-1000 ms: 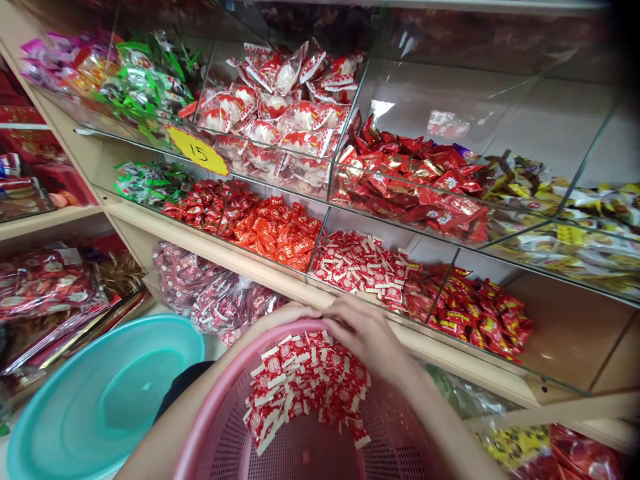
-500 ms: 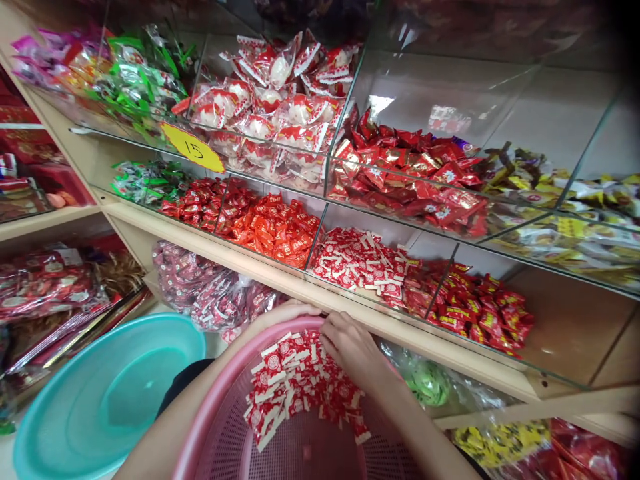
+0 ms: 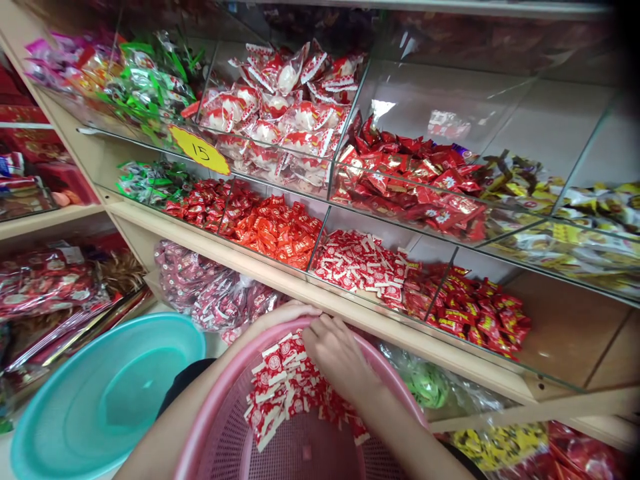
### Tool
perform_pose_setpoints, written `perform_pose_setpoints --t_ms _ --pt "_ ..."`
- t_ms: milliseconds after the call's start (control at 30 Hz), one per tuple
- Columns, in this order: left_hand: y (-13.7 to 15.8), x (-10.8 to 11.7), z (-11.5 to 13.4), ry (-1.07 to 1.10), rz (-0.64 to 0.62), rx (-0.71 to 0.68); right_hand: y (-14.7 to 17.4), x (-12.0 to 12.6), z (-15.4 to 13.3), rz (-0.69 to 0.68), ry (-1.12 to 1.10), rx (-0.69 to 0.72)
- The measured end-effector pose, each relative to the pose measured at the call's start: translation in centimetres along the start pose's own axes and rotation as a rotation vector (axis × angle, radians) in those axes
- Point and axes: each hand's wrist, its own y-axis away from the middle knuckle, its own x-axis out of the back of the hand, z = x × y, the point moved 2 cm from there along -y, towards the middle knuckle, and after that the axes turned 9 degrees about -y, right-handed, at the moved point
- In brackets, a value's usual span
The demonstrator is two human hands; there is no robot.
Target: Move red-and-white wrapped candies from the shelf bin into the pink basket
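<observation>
A pink plastic basket (image 3: 200, 417) with mesh sides stands tilted close in front of me. Small red-and-white wrapped candies (image 3: 280, 387) lie heaped against its far inner wall. Around the outside of the far rim curves my left hand (image 3: 290, 312), its forearm along the basket's left side; the fingertips are partly hidden behind the rim. My right hand (image 3: 333, 353) reaches over the right part of the heap, just inside the rim. Its fingers are curled down onto the candies, and their tips are out of sight.
Beyond the basket, a divided shelf bin (image 3: 360, 267) holds matching red-and-white candies, beside orange-red ones (image 3: 283, 230). A yellow price tag (image 3: 200, 150) reads 15. At left sits a turquoise basin (image 3: 125, 393). Bagged candies (image 3: 220, 293) lie below the wooden shelf edge (image 3: 250, 273).
My right hand has shifted left from near the rim onto the candy heap, and its fingers have curled in. My left hand and the basket have stayed nearly in place.
</observation>
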Motion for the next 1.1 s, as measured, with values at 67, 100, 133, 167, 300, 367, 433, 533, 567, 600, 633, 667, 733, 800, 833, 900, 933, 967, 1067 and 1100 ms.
perform_pose_setpoints --t_ms 67,100,133,167,300,367,433,533,567,600,633,667,733,800,833,900,933,967,1067,1100 --pt "0.0 -0.1 0.2 0.016 0.005 -0.005 -0.2 -0.2 -0.3 -0.017 -0.004 0.017" --pt "0.0 -0.1 0.3 0.024 0.009 -0.002 -0.2 -0.2 -0.3 -0.018 -0.027 0.023" --pt "0.1 -0.2 0.5 0.026 0.010 0.001 -0.2 -0.1 -0.2 -0.014 -0.068 0.026" --pt "0.2 -0.2 0.7 0.022 0.006 0.003 -0.2 0.1 0.1 -0.004 -0.122 0.027" --pt "0.7 -0.2 1.5 -0.003 -0.013 -0.003 0.3 1.4 2.7 0.080 -0.345 -0.049" --pt "0.8 -0.2 1.5 0.010 -0.017 0.011 0.7 1.8 4.3 0.094 -0.396 -0.109" --pt "0.8 -0.2 1.2 0.020 -0.018 0.030 1.0 1.7 5.3 0.059 -0.415 -0.141" --pt "0.5 -0.2 0.4 0.028 -0.008 0.031 1.0 1.2 5.5 -0.047 -0.380 -0.137" --pt "0.4 -0.2 0.2 0.041 -0.011 0.022 0.9 1.0 5.3 -0.081 -0.354 -0.128" --pt "0.3 -0.2 0.1 0.040 -0.014 0.010 0.7 0.9 5.2 -0.113 -0.325 -0.118" --pt "0.2 -0.2 0.0 0.039 -0.015 -0.005 0.6 0.8 5.1 -0.139 -0.297 -0.107" --pt "0.1 -0.2 0.1 0.038 -0.017 -0.018 0.4 0.7 5.0 -0.160 -0.270 -0.093" --pt "0.1 -0.3 0.4 0.034 -0.023 -0.045 0.2 0.7 4.9 -0.191 -0.230 -0.060" --pt "0.1 -0.3 0.6 0.033 -0.037 -0.064 0.1 0.9 4.9 -0.207 -0.200 -0.030" --pt "0.1 -0.3 0.7 0.036 -0.043 -0.066 0.0 0.9 4.8 -0.212 -0.187 -0.019" --pt "0.2 -0.2 0.6 0.039 -0.046 -0.056 -0.1 1.0 4.7 -0.220 -0.161 -0.003" --pt "0.2 -0.2 0.5 0.038 -0.045 -0.040 -0.2 1.0 4.6 -0.223 -0.148 0.001" --pt "0.2 -0.2 0.4 0.034 -0.040 -0.019 -0.2 1.0 4.5 -0.226 -0.137 0.004" --pt "0.3 -0.1 0.1 0.032 -0.028 0.036 -0.2 0.6 4.5 -0.218 -0.115 0.014" --pt "0.3 -0.1 0.1 0.035 -0.023 0.041 -0.1 0.5 4.5 -0.206 -0.116 0.019"
